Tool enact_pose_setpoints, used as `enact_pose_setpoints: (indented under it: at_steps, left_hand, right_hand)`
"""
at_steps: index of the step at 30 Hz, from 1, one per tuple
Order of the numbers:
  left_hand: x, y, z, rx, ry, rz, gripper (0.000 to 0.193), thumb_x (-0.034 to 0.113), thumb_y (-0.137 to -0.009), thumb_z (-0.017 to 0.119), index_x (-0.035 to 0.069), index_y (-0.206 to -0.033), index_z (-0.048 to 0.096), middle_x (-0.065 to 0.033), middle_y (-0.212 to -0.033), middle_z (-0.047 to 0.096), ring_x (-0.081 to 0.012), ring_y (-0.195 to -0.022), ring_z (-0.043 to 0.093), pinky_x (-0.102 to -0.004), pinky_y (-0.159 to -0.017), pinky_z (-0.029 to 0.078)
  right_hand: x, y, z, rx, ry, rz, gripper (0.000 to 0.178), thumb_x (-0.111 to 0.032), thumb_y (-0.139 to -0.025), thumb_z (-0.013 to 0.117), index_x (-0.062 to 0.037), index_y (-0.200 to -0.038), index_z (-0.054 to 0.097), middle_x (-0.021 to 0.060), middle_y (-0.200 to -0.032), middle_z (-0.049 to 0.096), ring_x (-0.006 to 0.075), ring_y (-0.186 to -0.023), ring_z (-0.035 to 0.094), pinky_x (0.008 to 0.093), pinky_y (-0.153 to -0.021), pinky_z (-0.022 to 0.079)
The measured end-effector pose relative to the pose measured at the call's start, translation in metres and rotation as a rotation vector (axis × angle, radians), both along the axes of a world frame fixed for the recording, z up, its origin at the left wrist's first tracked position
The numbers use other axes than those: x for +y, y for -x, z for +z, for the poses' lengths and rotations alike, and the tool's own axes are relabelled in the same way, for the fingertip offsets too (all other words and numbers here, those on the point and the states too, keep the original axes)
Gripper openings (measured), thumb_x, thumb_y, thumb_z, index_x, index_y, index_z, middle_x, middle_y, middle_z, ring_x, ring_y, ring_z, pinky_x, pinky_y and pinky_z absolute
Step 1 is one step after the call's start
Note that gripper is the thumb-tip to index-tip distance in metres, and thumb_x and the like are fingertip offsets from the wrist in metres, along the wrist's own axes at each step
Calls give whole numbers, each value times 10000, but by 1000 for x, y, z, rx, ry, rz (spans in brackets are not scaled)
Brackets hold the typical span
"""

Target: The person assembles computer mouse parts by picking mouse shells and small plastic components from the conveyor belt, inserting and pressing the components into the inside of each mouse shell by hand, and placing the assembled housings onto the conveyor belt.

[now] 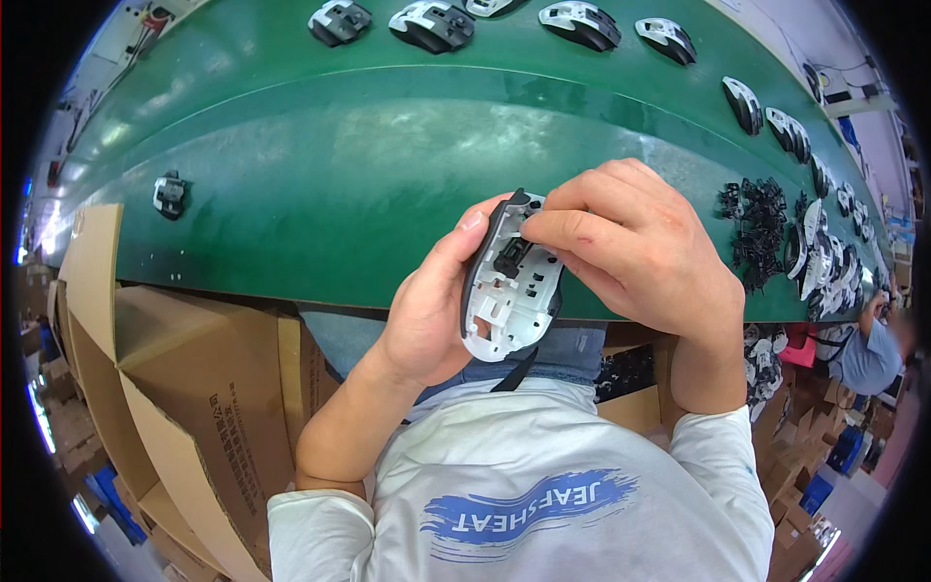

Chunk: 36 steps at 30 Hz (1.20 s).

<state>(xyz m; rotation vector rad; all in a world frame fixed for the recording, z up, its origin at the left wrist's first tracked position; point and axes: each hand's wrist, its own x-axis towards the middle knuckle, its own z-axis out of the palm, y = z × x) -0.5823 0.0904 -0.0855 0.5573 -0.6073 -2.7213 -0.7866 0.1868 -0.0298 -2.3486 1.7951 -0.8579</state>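
My left hand (427, 320) is closed round the left side of a computer mouse shell (509, 315), white inside with a dark outer edge. The shell's hollow inner side faces up, showing white posts and slots. A small black part (511, 256) sits in its middle. Over the shell's far end, the fingers of my right hand (640, 242) are pinched together at the inside. Whatever is between those fingertips is hidden or too small to make out.
A green table (320, 194) lies before me. Loose small black parts (758, 228) are heaped at right, beside piled mouse shells (824, 257). More shells (433, 24) line the far side. One dark piece (171, 195) lies at left. An open cardboard box (208, 359) stands left; a person (866, 349) is far right.
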Motion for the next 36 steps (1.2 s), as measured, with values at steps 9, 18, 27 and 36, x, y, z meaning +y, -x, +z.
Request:
enact_pose_setpoints:
  at_steps: [9,18,27,36]
  left_hand:
    - [10,-7,-1,3,134,35,532,319,-1171,284,40,-1595,444,-133,-1513,600,-243,-1366,613,-430,-1160,510]
    - [16,-6,1,27,176,81,539,324,-1172,294,30,-1610,404,-140,-1502,599,-243,-1374,600,-425,-1174,487]
    - [19,-6,4,32,197,104,542,329,-1172,301,31,-1618,380,-153,-1520,586,-256,-1400,584,-437,-1193,470]
    - [25,-3,8,20,288,127,544,328,-1169,323,37,-1628,349,-161,-1552,551,-271,-1404,581,-445,-1190,478]
  right_hand:
    - [4,-13,-10,-130,108,-94,228,-84,-809,872,-102,-1016,778,38,-957,710,258,-804,683,391,-743,555]
    - [14,-24,-16,-198,112,-75,278,-57,-772,864,-103,-1034,785,31,-949,731,236,-774,692,358,-695,559]
    - [16,-34,-19,-207,213,-164,250,8,-781,840,-66,-1010,772,44,-979,761,228,-785,724,346,-703,581]
    - [21,-41,-16,-337,92,-212,205,12,-793,805,-87,-931,689,20,-817,720,189,-696,689,333,-663,516]
